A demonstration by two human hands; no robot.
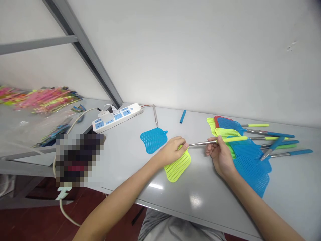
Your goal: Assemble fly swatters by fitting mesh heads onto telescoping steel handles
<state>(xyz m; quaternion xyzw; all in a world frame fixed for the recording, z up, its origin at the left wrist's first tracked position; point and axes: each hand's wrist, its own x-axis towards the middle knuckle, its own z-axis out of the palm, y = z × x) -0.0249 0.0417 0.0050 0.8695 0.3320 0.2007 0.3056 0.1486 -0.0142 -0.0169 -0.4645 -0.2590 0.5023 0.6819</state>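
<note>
My left hand (171,151) grips the top of a yellow-green mesh swatter head (177,166) that lies on the grey table (195,197). My right hand (220,154) holds a metal rod (202,143) with a yellow-green grip (234,138); the rod's tip points at the swatter head's neck, right at my left fingers. A loose blue swatter head (152,139) lies just left of my left hand. Behind it rest a bare metal rod (155,115) and a short blue grip (183,116).
A pile of assembled swatters (250,150), blue, yellow-green and red, lies at the right. A white power strip (116,116) with plugged cables sits at the back left. Packaged colourful items (42,98) fill a shelf at the far left, under a slanted metal frame (85,50).
</note>
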